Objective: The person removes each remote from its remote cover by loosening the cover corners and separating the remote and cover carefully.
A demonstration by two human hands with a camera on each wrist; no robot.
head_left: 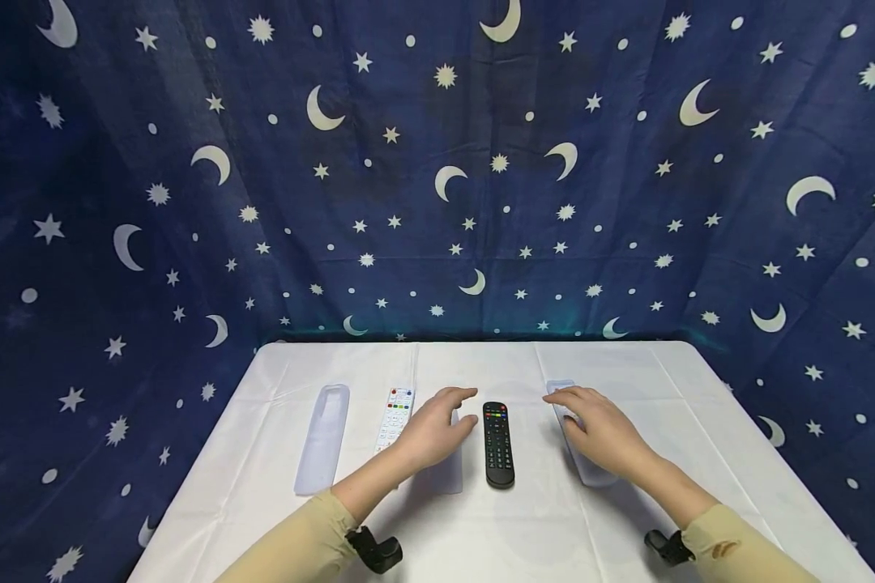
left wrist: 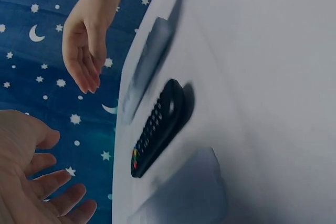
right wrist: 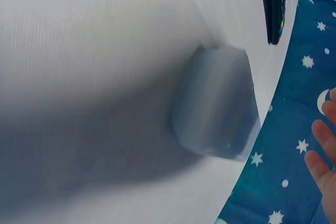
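My left hand (head_left: 436, 429) hovers over a translucent remote cover (head_left: 449, 478), hiding much of it. Its fingers are loosely spread and hold nothing, as the left wrist view shows. Just right of it a black remote control (head_left: 499, 445) with coloured buttons lies on the table. Over a second translucent cover (head_left: 591, 471), lying slantwise, is my right hand (head_left: 603, 431). The right wrist view has that cover (right wrist: 218, 103) on the cloth, apart from the relaxed fingers (right wrist: 321, 135). A white remote control (head_left: 395, 417) lies partly behind my left hand and forearm.
Farther left on the white-clothed table (head_left: 525, 534) lies another translucent cover (head_left: 322, 441). A dark blue curtain (head_left: 408, 186) with moons and stars hangs beyond the back edge and at the sides. Black straps (head_left: 375, 551) sit at both wrists.
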